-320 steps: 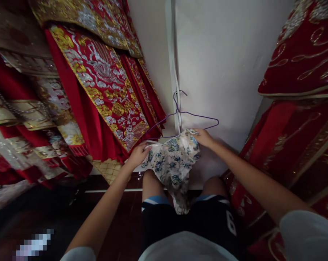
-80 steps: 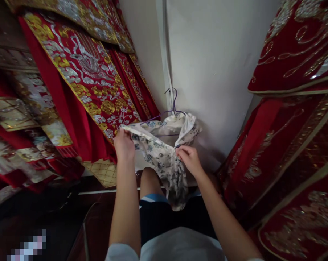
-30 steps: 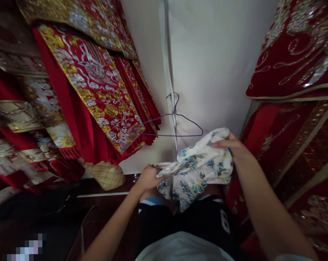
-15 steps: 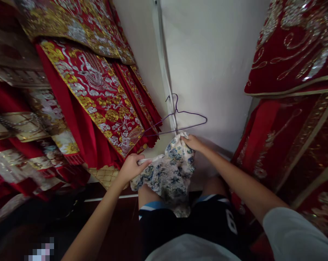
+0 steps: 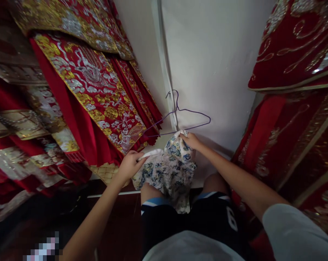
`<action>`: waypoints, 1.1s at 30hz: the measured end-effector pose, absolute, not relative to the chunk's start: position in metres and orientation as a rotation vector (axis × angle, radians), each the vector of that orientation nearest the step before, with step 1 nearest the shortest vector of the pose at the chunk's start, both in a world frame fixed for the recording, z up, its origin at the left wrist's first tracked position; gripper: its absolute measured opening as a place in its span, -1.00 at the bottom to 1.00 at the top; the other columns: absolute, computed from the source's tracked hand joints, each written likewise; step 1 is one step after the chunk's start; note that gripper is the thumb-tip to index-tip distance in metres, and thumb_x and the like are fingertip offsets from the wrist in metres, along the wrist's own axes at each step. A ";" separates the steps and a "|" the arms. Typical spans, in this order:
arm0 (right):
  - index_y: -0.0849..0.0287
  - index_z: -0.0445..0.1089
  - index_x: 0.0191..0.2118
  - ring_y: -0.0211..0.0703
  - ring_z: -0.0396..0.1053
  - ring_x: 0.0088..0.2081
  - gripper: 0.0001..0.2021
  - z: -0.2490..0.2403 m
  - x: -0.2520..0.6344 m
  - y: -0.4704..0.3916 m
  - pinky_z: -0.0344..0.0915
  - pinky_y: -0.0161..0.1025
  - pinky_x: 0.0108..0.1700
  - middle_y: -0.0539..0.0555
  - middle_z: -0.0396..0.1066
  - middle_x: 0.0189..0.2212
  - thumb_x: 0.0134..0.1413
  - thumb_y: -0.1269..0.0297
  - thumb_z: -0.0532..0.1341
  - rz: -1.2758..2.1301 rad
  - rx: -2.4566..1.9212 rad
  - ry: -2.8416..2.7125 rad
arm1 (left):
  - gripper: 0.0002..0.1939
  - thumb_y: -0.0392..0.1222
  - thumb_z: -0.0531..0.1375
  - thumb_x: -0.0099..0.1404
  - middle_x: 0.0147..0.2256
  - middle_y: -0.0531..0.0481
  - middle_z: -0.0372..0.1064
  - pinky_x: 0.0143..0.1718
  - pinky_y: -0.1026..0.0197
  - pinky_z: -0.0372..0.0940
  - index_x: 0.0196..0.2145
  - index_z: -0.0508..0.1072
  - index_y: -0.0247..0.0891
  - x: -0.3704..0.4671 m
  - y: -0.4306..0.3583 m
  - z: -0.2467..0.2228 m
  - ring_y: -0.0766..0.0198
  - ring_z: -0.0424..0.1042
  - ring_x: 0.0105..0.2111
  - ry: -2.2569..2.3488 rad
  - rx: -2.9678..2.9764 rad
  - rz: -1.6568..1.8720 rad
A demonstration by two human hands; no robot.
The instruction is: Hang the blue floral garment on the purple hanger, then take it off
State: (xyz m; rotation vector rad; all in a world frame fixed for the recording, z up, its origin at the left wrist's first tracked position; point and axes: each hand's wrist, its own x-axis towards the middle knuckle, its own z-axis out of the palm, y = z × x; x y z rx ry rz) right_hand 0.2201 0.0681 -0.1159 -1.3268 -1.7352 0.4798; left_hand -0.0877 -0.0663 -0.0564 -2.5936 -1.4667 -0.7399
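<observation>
A crumpled garment (image 5: pixel 172 166), white with a blue and yellow floral print, hangs between my two hands over my knees. My left hand (image 5: pixel 131 165) grips its white edge on the left, thumb laid along the cloth. At its upper right corner, my right hand (image 5: pixel 191 140) pinches the fabric. Just beyond the garment is a purple wire hanger (image 5: pixel 195 113), its hook at a pale strip on the wall. The hanger's lower bar passes close behind the garment's top edge; whether they touch I cannot tell. What kind of garment it is does not show.
Red robes with gold and silver embroidery (image 5: pixel 90 87) hang at my left, partly overlapping the hanger's left end. More red beaded garments (image 5: pixel 294 65) hang at my right. Ahead stands a pale wall (image 5: pixel 207 54) with a vertical strip (image 5: pixel 162 47).
The white edge at my left hand has lifted and shows more, and that hand has risen slightly. My right hand still holds its corner. The view has shifted a little.
</observation>
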 end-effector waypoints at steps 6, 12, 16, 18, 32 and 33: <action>0.20 0.45 -0.14 0.01 0.46 -0.14 -0.65 -0.117 0.216 0.064 0.28 -0.26 -0.15 0.18 0.55 -0.27 0.23 0.06 0.06 0.408 -1.319 -1.629 | -0.61 -0.03 0.02 0.38 -0.57 0.04 0.25 -0.30 0.22 0.14 -0.54 0.34 -0.25 -0.085 -0.066 -0.063 0.24 0.25 -0.44 -1.483 -2.622 -0.778; 0.16 0.44 -0.14 -0.02 0.46 -0.14 -0.68 -0.115 0.206 0.069 0.28 -0.26 -0.12 0.15 0.55 -0.26 0.21 0.07 0.09 0.478 -1.284 -1.613 | -0.62 -0.04 0.04 0.35 -0.61 0.06 0.18 -0.34 0.22 0.12 -0.58 0.28 -0.24 -0.077 -0.071 -0.059 0.25 0.22 -0.46 -1.475 -2.659 -0.772; 0.20 0.47 -0.30 -0.01 0.45 -0.22 -0.64 -0.117 0.208 0.064 0.29 -0.24 -0.18 0.16 0.54 -0.35 0.19 0.01 0.08 0.493 -1.285 -1.623 | -0.63 -0.04 0.01 0.37 -0.56 0.04 0.22 -0.32 0.22 0.13 -0.55 0.27 -0.24 -0.080 -0.074 -0.058 0.24 0.25 -0.44 -1.495 -2.632 -0.780; 0.21 0.46 -0.39 -0.02 0.44 -0.27 -0.59 -0.116 0.216 0.057 0.28 -0.25 -0.24 0.13 0.51 -0.43 0.16 -0.03 0.07 0.493 -1.274 -1.609 | -0.65 -0.03 -0.01 0.39 -0.51 0.01 0.27 -0.31 0.21 0.14 -0.49 0.29 -0.23 -0.081 -0.075 -0.055 0.22 0.28 -0.40 -1.506 -2.642 -0.733; 0.20 0.37 -0.56 -0.18 0.25 -0.50 -0.71 -0.078 0.284 0.005 0.12 -0.29 -0.48 -0.02 0.28 -0.64 -0.09 0.05 0.19 0.459 -1.420 -1.562 | -0.77 0.01 0.05 0.31 -0.37 0.04 0.33 -0.51 0.27 0.31 -0.30 0.27 -0.22 -0.041 -0.039 -0.047 0.31 0.36 -0.48 -1.949 -2.568 -1.845; 0.20 0.35 -0.57 -0.18 0.26 -0.50 -0.70 -0.077 0.284 0.003 0.11 -0.30 -0.48 -0.01 0.27 -0.65 -0.09 0.04 0.20 0.457 -1.437 -1.563 | -0.80 -0.02 0.07 0.30 -0.34 0.04 0.33 -0.49 0.28 0.32 -0.29 0.25 -0.21 -0.037 -0.034 -0.042 0.33 0.36 -0.45 -1.867 -2.522 -2.005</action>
